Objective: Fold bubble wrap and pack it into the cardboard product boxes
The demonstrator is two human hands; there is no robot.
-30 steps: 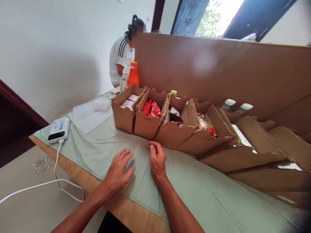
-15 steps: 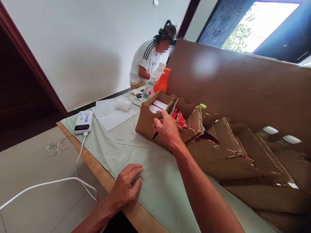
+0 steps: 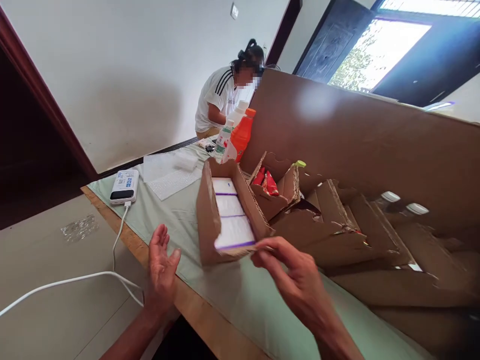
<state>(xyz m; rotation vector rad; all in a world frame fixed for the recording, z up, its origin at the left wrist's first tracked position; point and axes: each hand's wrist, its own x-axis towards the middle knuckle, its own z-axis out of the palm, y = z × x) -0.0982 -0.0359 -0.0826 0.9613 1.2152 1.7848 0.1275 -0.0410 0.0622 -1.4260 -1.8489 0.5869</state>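
My right hand (image 3: 296, 277) pinches the near right corner of a long, open cardboard box (image 3: 207, 227). Inside it lie white packs (image 3: 233, 231) with purple edges, in a row. My left hand (image 3: 162, 267) is raised over the table's edge, palm turned toward the box, fingers apart and holding nothing. Right of the box stands another cardboard compartment (image 3: 272, 200) with red packets (image 3: 267, 181) in it.
More cardboard compartments (image 3: 311, 230) run to the right, before a tall cardboard panel (image 3: 337, 120). Bottles, one orange (image 3: 242, 132), stand behind the box. A power bank (image 3: 124, 186) with a white cable and bubble wrap (image 3: 168, 175) lie left. A person (image 3: 217, 100) sits beyond.
The box with white packs has come out from the row toward me, its near end pulled by my right hand. My left hand has lifted off the table and turned its palm inward.
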